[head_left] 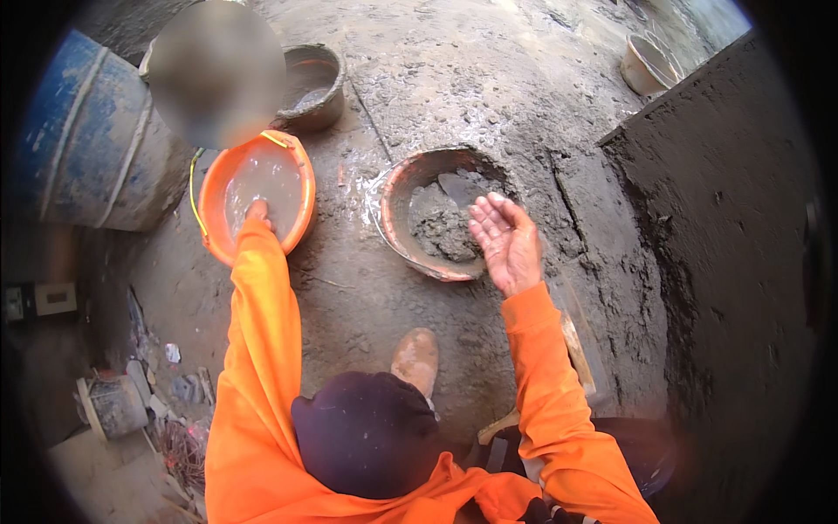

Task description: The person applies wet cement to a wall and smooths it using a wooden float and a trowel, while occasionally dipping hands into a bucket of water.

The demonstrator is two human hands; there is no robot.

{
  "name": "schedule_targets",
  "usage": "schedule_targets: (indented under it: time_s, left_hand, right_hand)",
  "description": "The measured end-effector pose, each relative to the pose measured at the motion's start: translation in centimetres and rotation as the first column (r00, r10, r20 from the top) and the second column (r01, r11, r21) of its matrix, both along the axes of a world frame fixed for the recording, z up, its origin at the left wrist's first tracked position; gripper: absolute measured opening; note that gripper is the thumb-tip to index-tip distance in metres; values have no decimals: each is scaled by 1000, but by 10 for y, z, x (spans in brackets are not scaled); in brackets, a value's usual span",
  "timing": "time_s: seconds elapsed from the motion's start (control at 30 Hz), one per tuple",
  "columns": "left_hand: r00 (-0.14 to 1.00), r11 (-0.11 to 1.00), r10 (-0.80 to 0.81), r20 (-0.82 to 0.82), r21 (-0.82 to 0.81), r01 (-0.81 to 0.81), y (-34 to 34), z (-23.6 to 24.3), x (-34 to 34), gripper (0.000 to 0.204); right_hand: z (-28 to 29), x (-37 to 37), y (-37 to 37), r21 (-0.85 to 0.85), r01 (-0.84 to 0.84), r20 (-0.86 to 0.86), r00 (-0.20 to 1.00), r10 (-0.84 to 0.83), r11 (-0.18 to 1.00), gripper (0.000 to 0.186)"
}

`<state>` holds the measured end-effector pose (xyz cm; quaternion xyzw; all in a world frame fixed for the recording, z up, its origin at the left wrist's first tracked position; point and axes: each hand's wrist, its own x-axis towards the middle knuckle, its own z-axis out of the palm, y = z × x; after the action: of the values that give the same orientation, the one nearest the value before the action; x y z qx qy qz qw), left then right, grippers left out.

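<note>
Held the left grip [257,212] in the cloudy water [262,175] of the orange bucket [307,196], too submerged to tell whether clenched or released. Held the right grip [508,247] released, with palm bared, at the right side of the muddy bucket [394,210] of grey mortar [439,227]. Saw both on the floor [358,323].

Bucket [308,196] left of mortar tub [392,210]

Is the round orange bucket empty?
No, it isn't empty: cloudy grey-brown water shows inside the bucket, and the left hand dips into it.
</note>
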<state>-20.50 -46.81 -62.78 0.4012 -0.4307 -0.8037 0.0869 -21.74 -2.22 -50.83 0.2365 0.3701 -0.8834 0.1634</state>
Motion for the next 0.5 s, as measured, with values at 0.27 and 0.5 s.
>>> schedule_targets:
  time_s: [0.27,0.5]
  left_hand:
    - [540,548,-837,-92,-125,827,192,122,-17,31]
    - [916,426,-382,-118,-903,61,244,95,6,34]
  right_hand:
    - [-33,-11,-49,-375,40,180,983,31,926,31]
    - [13,-39,-30,462,-234,-99,945,312,856,14]
